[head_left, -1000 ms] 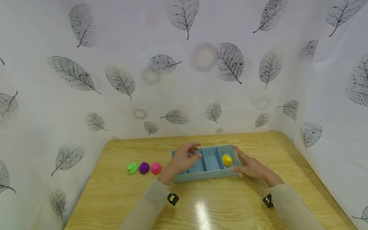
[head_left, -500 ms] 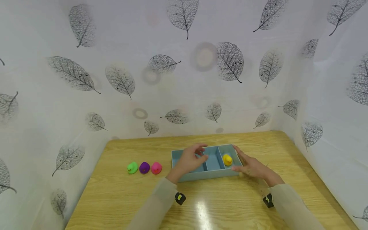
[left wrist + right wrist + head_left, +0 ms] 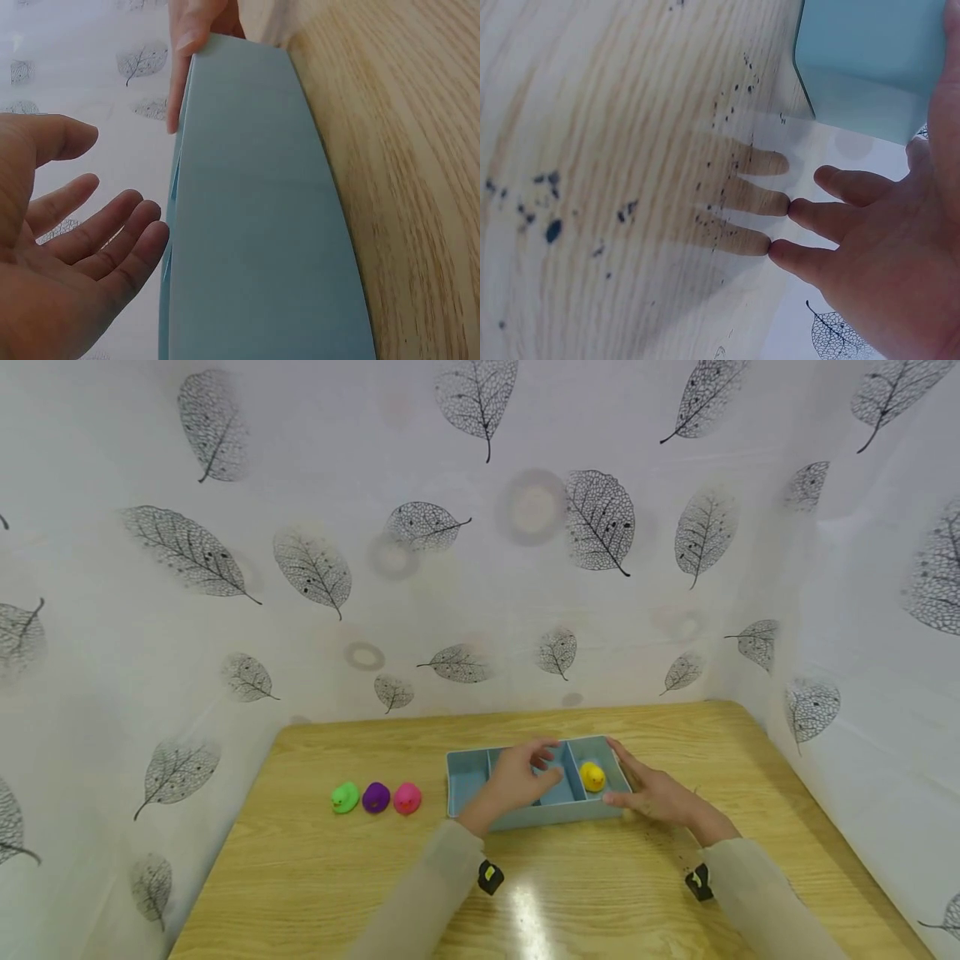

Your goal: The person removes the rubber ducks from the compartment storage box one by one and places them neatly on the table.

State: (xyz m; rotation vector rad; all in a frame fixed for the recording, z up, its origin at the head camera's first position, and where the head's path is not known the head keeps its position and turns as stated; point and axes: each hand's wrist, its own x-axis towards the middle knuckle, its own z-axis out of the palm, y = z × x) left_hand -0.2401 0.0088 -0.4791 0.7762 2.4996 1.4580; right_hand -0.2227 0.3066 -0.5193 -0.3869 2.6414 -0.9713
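Note:
A light blue divided box (image 3: 562,813) sits on the table, its long front wall filling the middle of the left wrist view. In its rightmost compartment is a yellow toy duck (image 3: 592,777). My left hand (image 3: 517,778) hovers over the box's middle compartments with nothing in it, fingers loosely bent and spread. At the right end, my right hand (image 3: 660,795) spans the end wall, thumb at the front corner and index finger towards the back corner. In the right wrist view, that hand's other fingers (image 3: 810,262) extend loosely with their tips at the tabletop.
Left of the box, a green duck (image 3: 345,797), a purple duck (image 3: 377,797) and a pink duck (image 3: 407,798) stand in a row on the wooden table (image 3: 300,877). A white leaf-patterned sheet (image 3: 465,602) rises behind the table and along both sides.
My left hand has moved to the right across the box, uncovering its leftmost compartment. The right hand, the box and the ducks have stayed in place.

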